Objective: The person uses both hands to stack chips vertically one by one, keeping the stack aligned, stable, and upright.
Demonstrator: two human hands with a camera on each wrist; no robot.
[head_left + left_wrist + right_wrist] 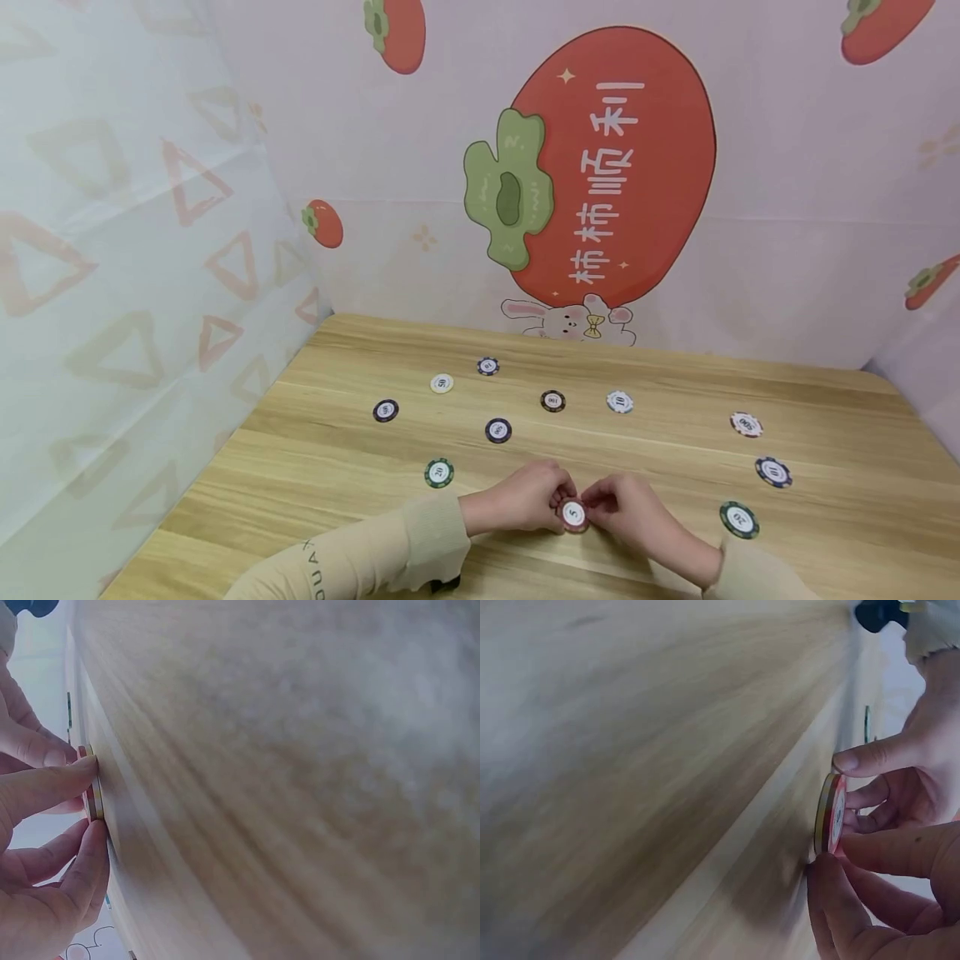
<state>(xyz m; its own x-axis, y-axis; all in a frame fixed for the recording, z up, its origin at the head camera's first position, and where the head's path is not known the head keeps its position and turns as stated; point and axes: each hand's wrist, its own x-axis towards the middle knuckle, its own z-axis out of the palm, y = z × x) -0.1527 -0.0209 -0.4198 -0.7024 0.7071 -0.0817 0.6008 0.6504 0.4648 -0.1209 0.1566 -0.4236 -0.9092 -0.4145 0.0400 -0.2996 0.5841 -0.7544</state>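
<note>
A small stack of poker chips [573, 515], topped by a red chip marked 5, is between the two hands near the front of the table. Its edge in the right wrist view shows yellow and red layers of the stack [827, 817]. My left hand [525, 497] pinches the stack from the left, thumb and finger at its rim. From the right, the thumb and index finger of my right hand [636, 510] pinch the rim too. Seen from the left wrist, the stack [93, 801] stands edge-on close over the wood, fingertips on both ends.
Single chips lie scattered on the wooden table [337, 492]: a green 20 chip [439, 472] left of the hands, another green 20 chip [739, 519] to the right, a dark blue 500 chip [498, 430] ahead, and several more farther back. Printed cloth walls [420, 275] border the table.
</note>
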